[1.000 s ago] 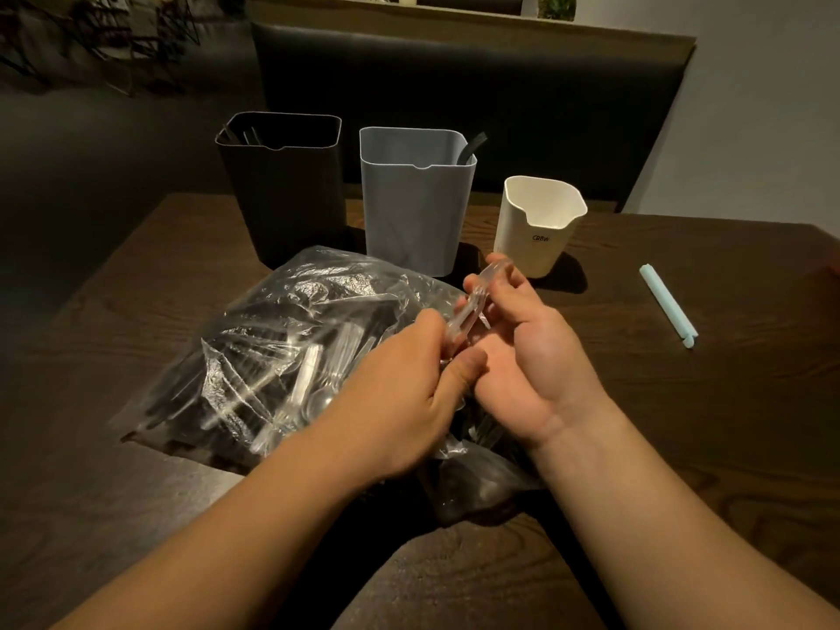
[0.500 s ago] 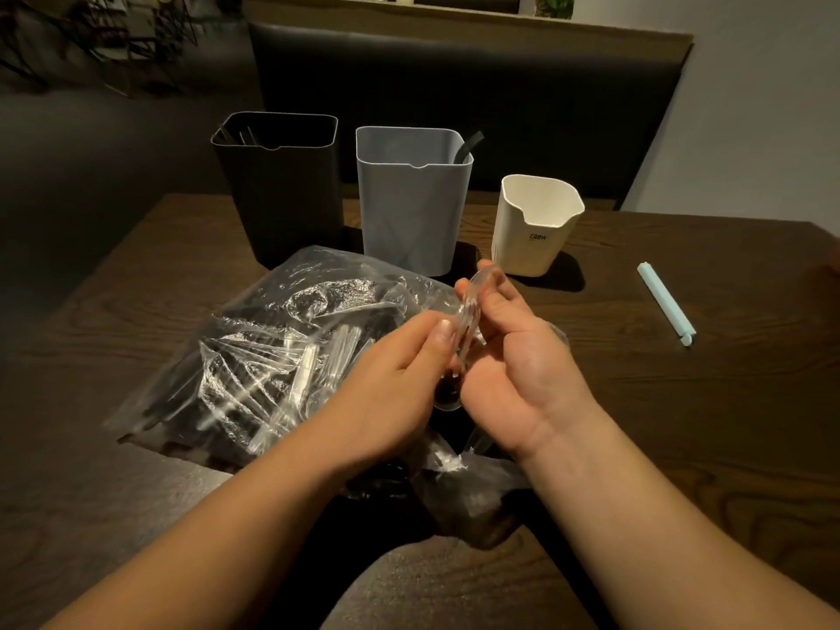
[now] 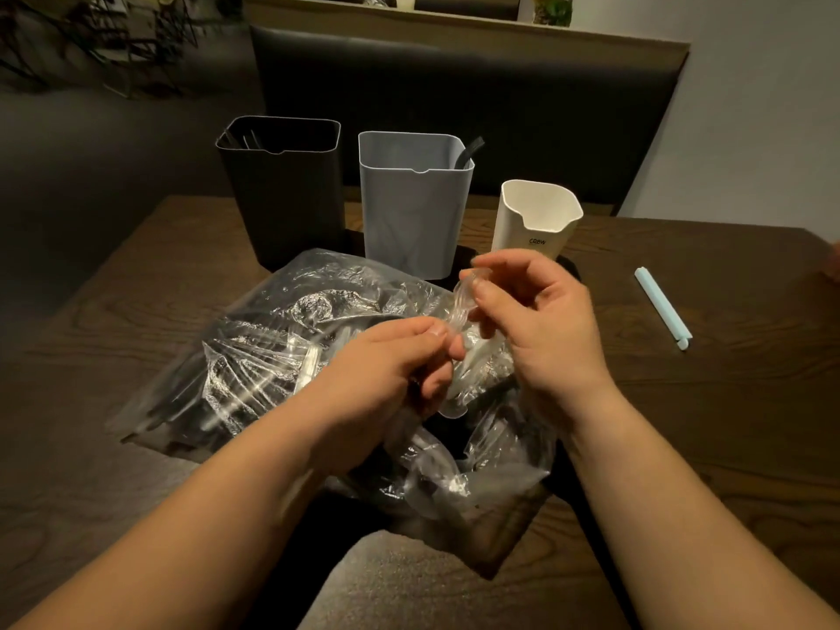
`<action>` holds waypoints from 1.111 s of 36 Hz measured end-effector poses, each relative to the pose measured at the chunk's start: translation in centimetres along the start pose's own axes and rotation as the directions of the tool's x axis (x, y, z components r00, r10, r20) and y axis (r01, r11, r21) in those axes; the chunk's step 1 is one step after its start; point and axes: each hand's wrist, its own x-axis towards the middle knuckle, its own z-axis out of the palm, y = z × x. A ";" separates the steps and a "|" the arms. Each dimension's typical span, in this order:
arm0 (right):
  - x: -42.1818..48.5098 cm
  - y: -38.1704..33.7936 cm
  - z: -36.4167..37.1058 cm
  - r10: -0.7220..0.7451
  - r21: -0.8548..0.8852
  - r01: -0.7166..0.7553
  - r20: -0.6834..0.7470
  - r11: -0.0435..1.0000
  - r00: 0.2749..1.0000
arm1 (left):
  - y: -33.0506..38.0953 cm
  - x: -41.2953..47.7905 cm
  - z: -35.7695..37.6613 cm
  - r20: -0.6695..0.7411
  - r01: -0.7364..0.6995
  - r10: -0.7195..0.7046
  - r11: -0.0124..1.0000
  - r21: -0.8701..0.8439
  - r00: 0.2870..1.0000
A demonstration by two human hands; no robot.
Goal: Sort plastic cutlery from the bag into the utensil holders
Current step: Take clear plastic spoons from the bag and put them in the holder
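A clear plastic bag [image 3: 254,356] full of clear and dark cutlery lies on the wooden table [image 3: 727,425] in front of me. Above its open right end, my left hand [image 3: 386,370] and my right hand [image 3: 541,329] both pinch one clear plastic utensil [image 3: 459,306], which stands nearly upright between them. Behind the bag stand three holders: a black one [image 3: 291,197] with dark pieces inside, a grey one [image 3: 409,206] with a black handle sticking out, and a smaller white one [image 3: 536,220].
A pale blue bag clip [image 3: 663,306] lies on the table to the right. A dark padded bench back [image 3: 454,97] rises behind the holders. The table's near edge has a notch where my lap shows.
The clear utensil has been drawn up out of the bag between both hands. My right hand has shifted its fingers higher on it, and my left hand now pinches its lower part.
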 end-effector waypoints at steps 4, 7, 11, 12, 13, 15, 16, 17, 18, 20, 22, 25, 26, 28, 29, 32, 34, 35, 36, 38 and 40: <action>0.6 -1.0 -1.3 -0.085 -0.012 0.086 0.071 0.996 0.994 | 0.4 0.5 -0.1 0.018 0.043 -0.044 0.997 0.071 0.999; 1.3 -1.7 -2.1 -0.100 -0.032 0.103 0.078 0.994 0.992 | 1.2 1.2 0.3 -0.005 0.065 -0.065 0.992 0.112 0.998; 3.3 -2.6 -3.2 -0.105 -0.056 0.109 0.061 0.993 0.993 | 2.2 2.6 1.0 -0.043 0.011 0.000 0.969 0.247 0.999; 4.0 -2.6 -3.6 -0.105 -0.068 0.109 0.058 0.992 0.993 | 2.4 3.1 1.2 -0.072 0.008 0.011 0.965 0.261 0.997; 4.9 -2.6 -4.2 -0.106 -0.084 0.110 0.049 0.990 0.993 | 2.5 3.6 1.3 -0.112 0.010 0.020 0.966 0.259 0.994; 6.9 -2.5 -5.7 -0.127 -0.135 0.127 0.006 0.983 0.992 | 2.7 4.4 1.7 -0.182 0.015 0.026 0.976 0.219 0.983; 8.0 -2.4 -6.6 -0.147 -0.184 0.138 -0.033 0.973 0.989 | 2.8 4.7 1.9 -0.206 0.015 0.027 0.980 0.197 0.978; 9.2 -2.3 -7.6 -0.172 -0.250 0.147 -0.081 0.957 0.982 | 2.8 5.0 2.0 -0.227 0.012 0.031 0.983 0.182 0.973; 10.4 -2.1 -8.6 -0.203 -0.326 0.149 -0.135 0.933 0.970 | 2.7 5.2 2.0 -0.248 0.005 0.038 0.985 0.172 0.968; 12.6 -1.7 -10.3 -0.256 -0.463 0.126 -0.231 0.877 0.938 | 2.6 5.5 2.0 -0.282 -0.019 0.062 0.988 0.154 0.957; 14.4 -1.2 -11.3 -0.295 -0.581 0.096 -0.259 0.808 0.920 | 2.5 5.7 1.8 -0.306 -0.051 0.095 0.987 0.150 0.947; 16.3 -0.3 -11.3 -0.301 -0.676 0.080 -0.217 0.733 0.928 | 2.3 5.6 1.8 -0.318 -0.079 0.135 0.980 0.183 0.938; 16.7 0.1 -11.1 -0.292 -0.689 0.078 -0.199 0.720 0.935 | 2.3 5.5 1.8 -0.316 -0.089 0.145 0.978 0.187 0.937; 17.3 0.7 -10.6 -0.274 -0.727 0.085 -0.145 0.681 0.951 | 2.3 5.3 1.9 -0.317 -0.107 0.167 0.974 0.198 0.934; 17.4 1.0 -10.4 -0.264 -0.754 0.092 -0.111 0.651 0.958 | 2.4 5.2 1.9 -0.318 -0.114 0.177 0.972 0.208 0.931; 17.7 2.0 -9.9 -0.190 -0.815 0.094 -0.020 0.571 0.982 | 2.8 4.8 1.8 -0.321 -0.138 0.205 0.966 0.219 0.925; 17.8 2.6 -9.5 -0.149 -0.859 0.093 0.020 0.504 0.989 | 3.1 4.5 1.7 -0.318 -0.157 0.222 0.963 0.217 0.922; 17.7 3.0 -9.4 -0.141 -0.890 0.097 0.037 0.446 0.989 | 3.2 4.4 1.6 -0.314 -0.161 0.227 0.962 0.221 0.922; 17.7 3.3 -9.3 -0.139 -0.923 0.106 0.058 0.370 0.989 | 3.2 4.2 1.6 -0.308 -0.162 0.228 0.961 0.226 0.924; 17.5 3.8 -9.3 -0.110 -0.968 0.098 0.074 0.229 0.991 | 3.2 3.8 1.5 -0.294 -0.161 0.230 0.957 0.243 0.928; 17.4 3.9 -9.4 -0.058 -0.986 0.066 0.058 0.152 0.997 | 3.1 3.3 1.5 -0.270 -0.176 0.251 0.946 0.273 0.930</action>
